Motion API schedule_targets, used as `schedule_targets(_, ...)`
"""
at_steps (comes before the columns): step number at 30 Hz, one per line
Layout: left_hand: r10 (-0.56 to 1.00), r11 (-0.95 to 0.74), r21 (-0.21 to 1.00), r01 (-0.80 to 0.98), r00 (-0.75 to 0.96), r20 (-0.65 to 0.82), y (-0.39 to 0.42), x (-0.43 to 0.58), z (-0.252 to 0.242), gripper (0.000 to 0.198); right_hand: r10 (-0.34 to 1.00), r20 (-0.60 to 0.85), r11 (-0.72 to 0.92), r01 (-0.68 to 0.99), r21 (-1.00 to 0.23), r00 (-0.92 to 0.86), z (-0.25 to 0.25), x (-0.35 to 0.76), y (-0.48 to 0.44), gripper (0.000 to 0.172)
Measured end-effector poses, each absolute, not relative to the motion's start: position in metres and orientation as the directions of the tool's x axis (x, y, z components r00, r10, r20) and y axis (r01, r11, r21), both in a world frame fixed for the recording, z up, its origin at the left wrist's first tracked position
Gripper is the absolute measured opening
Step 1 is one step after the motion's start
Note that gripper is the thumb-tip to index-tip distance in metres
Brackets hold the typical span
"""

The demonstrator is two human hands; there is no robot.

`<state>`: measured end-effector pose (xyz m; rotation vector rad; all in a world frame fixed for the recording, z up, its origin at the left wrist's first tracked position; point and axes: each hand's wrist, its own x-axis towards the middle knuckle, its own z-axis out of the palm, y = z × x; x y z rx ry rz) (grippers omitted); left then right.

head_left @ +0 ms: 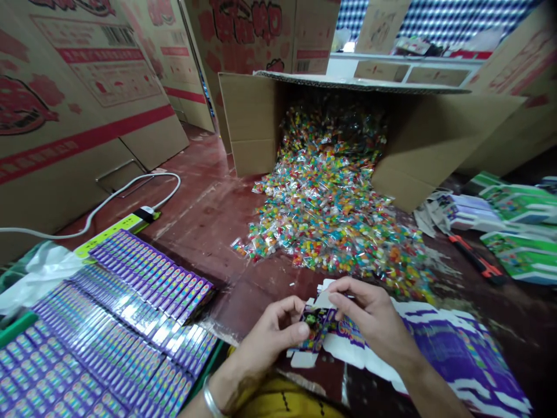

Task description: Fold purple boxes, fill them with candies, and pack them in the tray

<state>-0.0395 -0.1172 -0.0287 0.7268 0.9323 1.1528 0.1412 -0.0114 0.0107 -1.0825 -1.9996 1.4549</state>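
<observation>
1. Head view, the thing: a small purple printed carton (314, 328) lies on the near side of the heap of clear candy packets (335, 215), well short of it, with its longer axis running roughly towards the heap.
2. Head view, left hand (278, 332): nearer the carton's body, gripping it by the left edge, thumb on the printed face; the carton lies just right of this grip.
3. Head view, right hand (369, 313): nearer the end facing the heap, fingertips at the white flap; whether they pinch or only press it, I cannot tell. The carton's body lies left of these fingertips, on the side nearer the wearer.
4. Head view, around: flat purple carton blanks (456, 354) lie to the near right of the heap.
</observation>
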Motion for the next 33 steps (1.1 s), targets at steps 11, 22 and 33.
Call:
schedule_targets(11,0.953,0.303,0.642,-0.704,0.224,-0.203,-0.126,-0.052,-0.025,0.068,0.599,0.355,0.735,0.317,-0.599,-0.718,0.001,0.131,-0.039,0.053)
schedule_targets(22,0.936,0.325,0.859,-0.396,0.262,-0.234,-0.134,-0.067,-0.014,0.043,0.285,-0.273,0.408,0.374,-0.833,-0.919,0.032,0.132,-0.025,0.008)
schedule_targets(33,0.848,0.086,0.882,-0.464,-0.43,-0.309,-0.135,-0.037,-0.04,0.017,0.785,0.08,0.3,0.263,-0.917,-0.615,-0.017,0.098,-0.055,0.025)
